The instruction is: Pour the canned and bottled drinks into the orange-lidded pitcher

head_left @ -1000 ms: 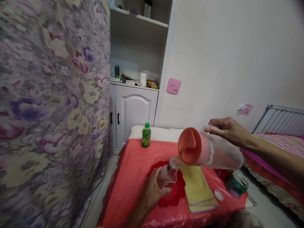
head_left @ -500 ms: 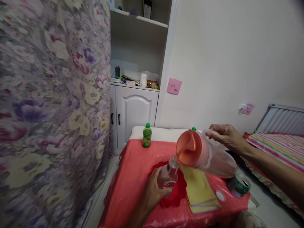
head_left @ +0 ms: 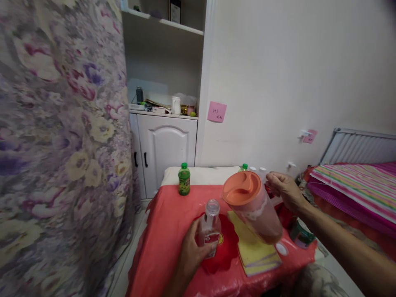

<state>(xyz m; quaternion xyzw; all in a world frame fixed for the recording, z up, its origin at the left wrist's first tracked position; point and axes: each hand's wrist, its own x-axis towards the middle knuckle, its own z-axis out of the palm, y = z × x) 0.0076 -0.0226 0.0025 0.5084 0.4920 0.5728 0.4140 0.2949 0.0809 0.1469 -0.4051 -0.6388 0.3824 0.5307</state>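
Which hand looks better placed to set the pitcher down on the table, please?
Right, probably: the right hand already grips the pitcher above the table, while the left hand holds the bottle.

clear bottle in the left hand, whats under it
The clear bottle, gripped by the left hand, stands over a dark red mat on the red tablecloth. Fingers hide its base.
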